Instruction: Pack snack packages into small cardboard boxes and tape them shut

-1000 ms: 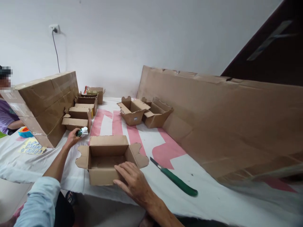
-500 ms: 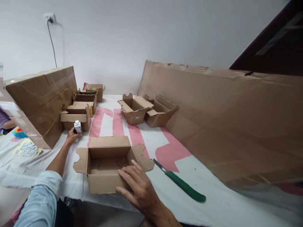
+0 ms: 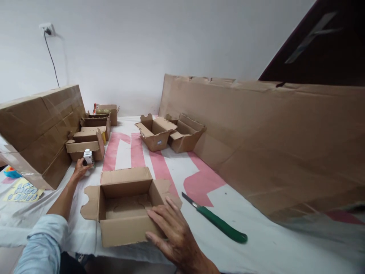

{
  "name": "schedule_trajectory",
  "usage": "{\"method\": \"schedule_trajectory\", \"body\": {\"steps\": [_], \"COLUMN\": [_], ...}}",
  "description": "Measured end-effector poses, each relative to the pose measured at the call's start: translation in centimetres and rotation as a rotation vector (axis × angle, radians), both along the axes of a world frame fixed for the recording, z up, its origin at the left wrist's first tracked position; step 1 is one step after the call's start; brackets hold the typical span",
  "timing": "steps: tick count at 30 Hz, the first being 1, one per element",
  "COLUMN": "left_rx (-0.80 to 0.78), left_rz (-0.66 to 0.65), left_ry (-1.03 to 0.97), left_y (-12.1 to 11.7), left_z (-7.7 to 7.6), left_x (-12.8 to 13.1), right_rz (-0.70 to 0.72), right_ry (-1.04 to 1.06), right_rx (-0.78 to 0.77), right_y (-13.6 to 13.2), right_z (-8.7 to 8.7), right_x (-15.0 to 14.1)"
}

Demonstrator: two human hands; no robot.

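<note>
- Since the frame one second ago, the small carton, then tipped over in our left hand, has come upright, cap on top.
- We have that hand's fingers closed around the carton's lower part, at left of centre in the frame, just in front of a cardboard box; whether its base touches the cloth we cannot tell.
- Our right hand, fingers apart, rests on the near right corner of the open box at lower centre.
- The green-handled knife lies right of that box, and we hold no part of it.
- We judge the step in hand to be standing the carton up; the next move calls for a steady base before our fingers let go.
</note>
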State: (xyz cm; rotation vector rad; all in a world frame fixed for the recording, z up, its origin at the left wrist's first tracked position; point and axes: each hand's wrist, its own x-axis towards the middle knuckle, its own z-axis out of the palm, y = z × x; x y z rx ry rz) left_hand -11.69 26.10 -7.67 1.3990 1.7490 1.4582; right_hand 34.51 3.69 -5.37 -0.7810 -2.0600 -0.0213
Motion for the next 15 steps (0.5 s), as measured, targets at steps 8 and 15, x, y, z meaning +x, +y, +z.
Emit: {"method": "schedule_trajectory", "body": {"steps": [8, 15], "left_rx": [-0.025, -0.044], "left_rz": [-0.047, -0.059], "left_ry": [-0.046, -0.088], "left_y": [1.6, 2.5], "left_z": [-0.2, 0.7], "left_x": [-0.2, 0.0], "right_rz": [0.015, 0.035], "right_ry": [0.008, -0.006], "right_rx": [-0.002, 0.038], "right_y": [0.1, 0.1], "right_z": [0.4, 1.0], "right_x": [0.0, -0.1]}}
